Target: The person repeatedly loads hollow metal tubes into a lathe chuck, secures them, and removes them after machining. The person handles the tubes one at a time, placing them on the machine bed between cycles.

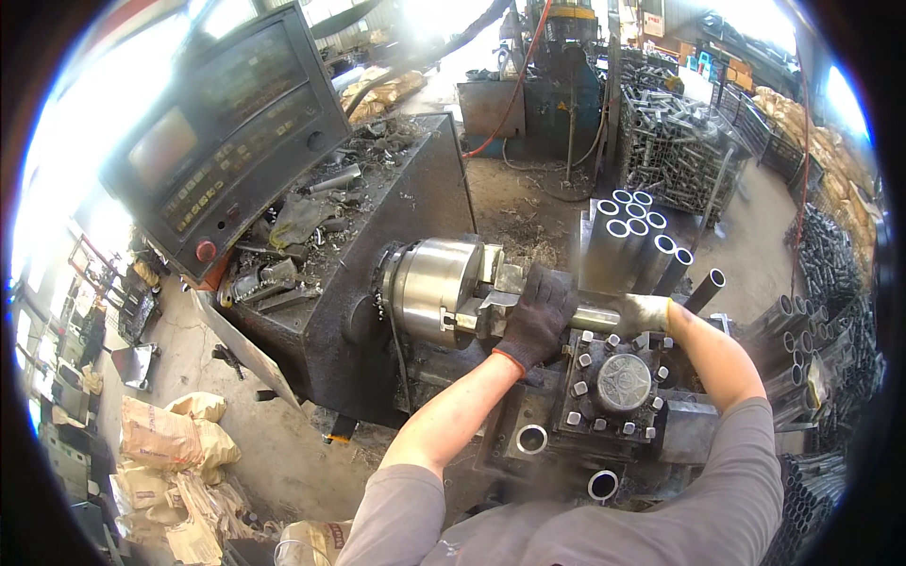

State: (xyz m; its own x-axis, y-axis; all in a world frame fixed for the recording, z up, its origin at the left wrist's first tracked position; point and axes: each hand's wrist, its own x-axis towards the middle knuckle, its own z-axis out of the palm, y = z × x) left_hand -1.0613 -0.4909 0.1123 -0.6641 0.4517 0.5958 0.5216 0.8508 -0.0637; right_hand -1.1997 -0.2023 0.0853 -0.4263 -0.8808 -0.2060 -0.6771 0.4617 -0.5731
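Note:
A steel lathe chuck [436, 289] with stepped jaws [486, 313] faces right. My left hand [540, 319], in a dark glove with an orange cuff, is closed beside the jaws, wrapped round a metal tube [595, 317]. Farther right on that tube, my right hand [645, 313] is closed in a pale glove. The tube lies roughly level, in line with the chuck; whether its left end is inside the jaws is hidden by my left hand. Just nearer to me than the tube sits a square tool post [618, 384] with a round cap and several bolts.
A control panel [226, 132] with a red button [206, 251] stands left, by the chip-strewn machine housing [377, 217]. Upright tubes [623, 247] stand behind my right hand. Two tube ends [532, 439] show near my body. A wire bin [681, 141] of metal parts is farther back.

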